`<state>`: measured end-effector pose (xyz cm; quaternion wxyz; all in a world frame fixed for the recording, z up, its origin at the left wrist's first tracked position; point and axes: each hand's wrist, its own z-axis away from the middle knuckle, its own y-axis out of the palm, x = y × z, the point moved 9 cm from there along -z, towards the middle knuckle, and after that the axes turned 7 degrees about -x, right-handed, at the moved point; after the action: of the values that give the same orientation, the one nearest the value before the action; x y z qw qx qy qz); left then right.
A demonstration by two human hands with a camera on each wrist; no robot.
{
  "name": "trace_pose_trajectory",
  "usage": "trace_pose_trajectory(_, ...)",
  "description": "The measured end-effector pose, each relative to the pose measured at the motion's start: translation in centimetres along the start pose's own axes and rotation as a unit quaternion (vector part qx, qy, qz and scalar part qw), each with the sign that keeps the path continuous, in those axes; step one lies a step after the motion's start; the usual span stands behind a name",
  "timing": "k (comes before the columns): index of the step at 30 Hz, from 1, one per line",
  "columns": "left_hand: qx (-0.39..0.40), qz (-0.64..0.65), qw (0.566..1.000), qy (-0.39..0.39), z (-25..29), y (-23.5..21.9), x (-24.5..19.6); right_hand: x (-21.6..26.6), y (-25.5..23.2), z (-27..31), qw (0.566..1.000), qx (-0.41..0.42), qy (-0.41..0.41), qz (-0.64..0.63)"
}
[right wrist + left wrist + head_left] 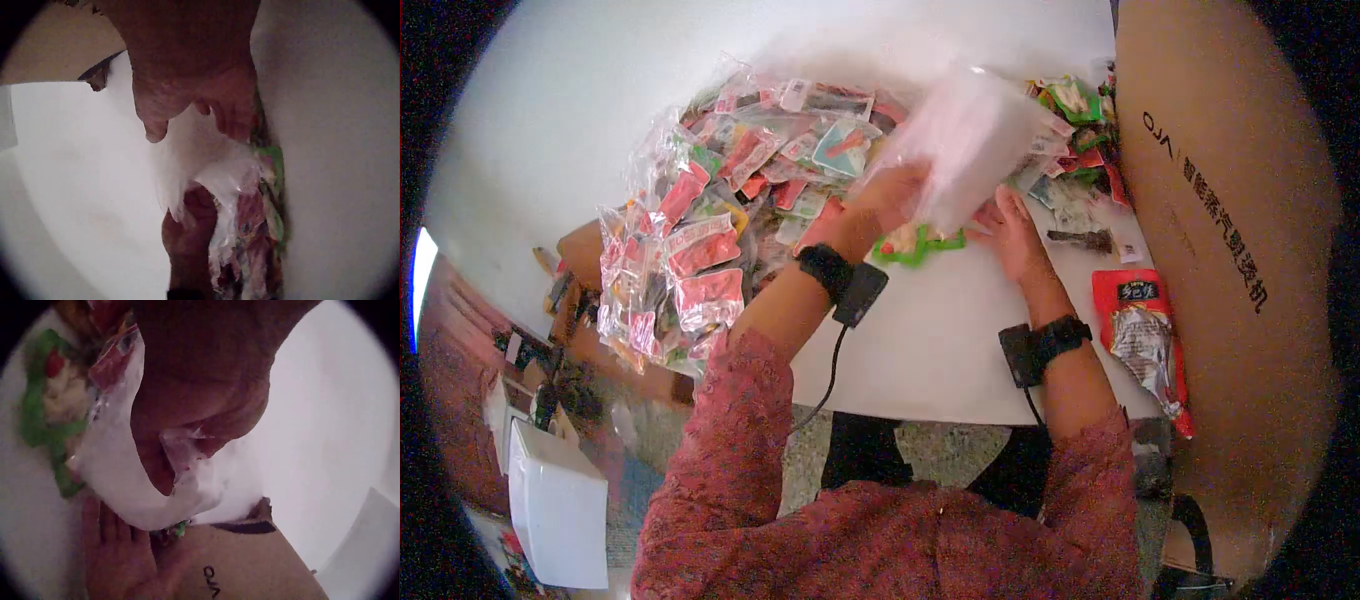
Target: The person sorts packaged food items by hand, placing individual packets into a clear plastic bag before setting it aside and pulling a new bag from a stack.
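A whitish translucent plastic bag (980, 130), blurred in the head view, hangs above the table from my left hand (890, 205). In the left wrist view the left fingers (164, 464) pinch the crumpled bag film (187, 453). My right hand (1012, 235) is beside the bag's lower right side, its fingers extended and parted from the thumb in the right wrist view (194, 94); whether it touches the bag, I cannot tell. Under the bag lies a green-edged packet (915, 245) on the white table (900, 350).
A large heap of clear-wrapped red packets (705, 250) covers the left and back of the table. More small packets (1075, 105) lie at the back right. A red and silver pouch (1142, 340) rests at the right edge, beside a tall cardboard box (1230, 300).
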<state>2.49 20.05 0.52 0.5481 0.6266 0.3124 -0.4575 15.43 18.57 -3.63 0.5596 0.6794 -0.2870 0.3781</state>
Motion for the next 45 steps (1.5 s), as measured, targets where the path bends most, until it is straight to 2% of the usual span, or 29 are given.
trace_pose_trajectory(2, -0.052, -0.007, 0.998, -0.043, 0.9, -0.6, 2.9, -0.9, 0.7, 0.0, 0.997, 0.059, 0.023, -0.053)
trace_pose_trajectory(3, 0.017, -0.183, 0.981, 0.062, 1.7, 0.7, 2.6, -1.4, 1.7, 0.2, 0.986, 0.120, 0.044, -0.109)
trace_pose_trajectory(4, 0.082, -0.350, 0.918, 0.168, 2.8, 2.4, 2.7, -1.4, 1.9, 0.4, 0.986, 0.122, 0.043, -0.104)
trace_pose_trajectory(5, 0.141, -0.502, 0.811, 0.266, 4.3, 4.2, 3.1, -1.7, 1.0, 0.4, 0.996, 0.057, 0.039, -0.062)
trace_pose_trajectory(9, 0.127, -0.578, 0.790, 0.160, 6.0, 3.7, 5.2, -3.2, -2.0, -0.9, 0.998, -0.055, 0.036, 0.012)
trace_pose_trajectory(10, 0.046, -0.406, 0.910, 0.066, 7.0, 2.8, 4.5, -2.7, -2.0, -0.8, 0.998, -0.054, 0.034, 0.013)
trace_pose_trajectory(11, -0.036, -0.210, 0.977, -0.031, 7.7, 1.4, 4.7, -1.9, -2.0, -0.6, 0.998, -0.050, 0.025, -0.006)
trace_pose_trajectory(16, -0.049, -0.034, 0.994, -0.093, 8.5, -4.7, 2.9, -1.1, -6.4, -3.0, 0.995, -0.091, -0.009, -0.041)
trace_pose_trajectory(17, -0.034, 0.061, 0.989, -0.127, 9.1, -4.3, 3.1, -1.4, -6.0, -3.0, 0.995, -0.087, -0.004, -0.038)
trace_pose_trajectory(21, 0.011, -0.007, 0.978, -0.208, 11.0, 0.0, 6.2, -1.8, -3.5, -2.6, 0.999, -0.029, 0.021, 0.032)
trace_pose_trajectory(22, 0.010, -0.009, 0.978, -0.207, 10.6, 0.3, 6.6, -1.9, -3.0, -2.3, 0.998, -0.016, 0.026, 0.048)
trace_pose_trajectory(24, 0.122, 0.042, 0.991, -0.034, 9.6, 2.5, 4.1, -1.8, -2.5, -1.7, 0.996, 0.007, 0.035, 0.081)
trace_pose_trajectory(25, 0.124, 0.041, 0.991, -0.034, 9.0, 2.1, 4.2, -1.6, -2.4, -1.4, 0.994, 0.017, 0.040, 0.099)
trace_pose_trajectory(27, 0.129, 0.257, 0.956, -0.058, 7.5, 1.1, 3.4, -1.4, -2.2, -0.7, 0.989, 0.037, 0.051, 0.136)
trace_pose_trajectory(28, 0.244, 0.364, 0.895, -0.084, 8.4, 2.1, 2.0, -1.4, -2.1, -0.4, 0.986, 0.047, 0.057, 0.153)
trace_pose_trajectory(29, 0.243, 0.364, 0.895, -0.085, 9.1, 2.8, 0.5, -1.5, -1.8, -0.1, 0.982, 0.058, 0.063, 0.170)
trace_pose_trajectory(30, 0.184, 0.292, 0.936, -0.064, 9.4, 2.7, -0.5, -1.5, -1.6, 0.1, 0.982, 0.058, 0.065, 0.169)
trace_pose_trajectory(31, 0.121, 0.216, 0.968, -0.042, 9.4, 2.2, -1.2, 0.1, 0.2, 0.3, 0.953, 0.097, -0.056, 0.282)
trace_pose_trajectory(33, 0.132, 0.203, 0.969, -0.043, 9.4, 1.9, -0.4, 1.9, 4.6, 2.2, 0.811, 0.166, -0.291, 0.479)
trace_pose_trajectory(34, 0.059, 0.115, 0.991, -0.031, 9.5, 1.5, 0.5, 2.0, 6.1, 3.3, 0.811, 0.167, -0.292, 0.479)
trace_pose_trajectory(36, -0.012, 0.029, 0.999, -0.017, 9.0, 2.3, 0.9, 0.2, 6.0, 4.2, 0.766, 0.058, -0.111, 0.631)
trace_pose_trajectory(37, -0.089, -0.013, 0.996, 0.008, 8.7, 2.3, 0.7, -0.5, 6.3, 4.3, 0.763, 0.057, -0.109, 0.634)
trace_pose_trajectory(38, -0.166, -0.054, 0.984, 0.031, 8.7, 1.6, 0.7, -1.6, 7.1, 4.4, 0.699, 0.084, -0.166, 0.690)
trace_pose_trajectory(39, -0.165, -0.048, 0.985, 0.030, 8.0, 1.3, 1.5, -2.6, 7.7, 4.4, 0.626, 0.113, -0.222, 0.739)
trace_pose_trajectory(40, -0.141, -0.013, 0.988, 0.061, 6.5, 0.3, 2.5, -3.5, 7.0, 3.8, 0.621, 0.115, -0.220, 0.743)
trace_pose_trajectory(41, -0.116, 0.021, 0.989, 0.092, 5.1, -0.8, 3.5, -5.1, 7.2, 3.8, 0.596, 0.202, -0.245, 0.738)
trace_pose_trajectory(42, -0.113, 0.027, 0.989, 0.095, 3.8, -2.6, 4.8, -6.0, 7.3, 4.1, 0.564, 0.287, -0.267, 0.726)
trace_pose_trajectory(43, -0.091, 0.090, 0.990, 0.061, 2.4, -4.2, 6.7, -3.9, 7.4, 4.2, 0.559, 0.287, -0.266, 0.730)
trace_pose_trajectory(45, -0.065, 0.156, 0.985, 0.024, 2.3, -4.2, 7.3, 0.5, 6.3, 3.9, 0.800, 0.290, -0.020, 0.525)
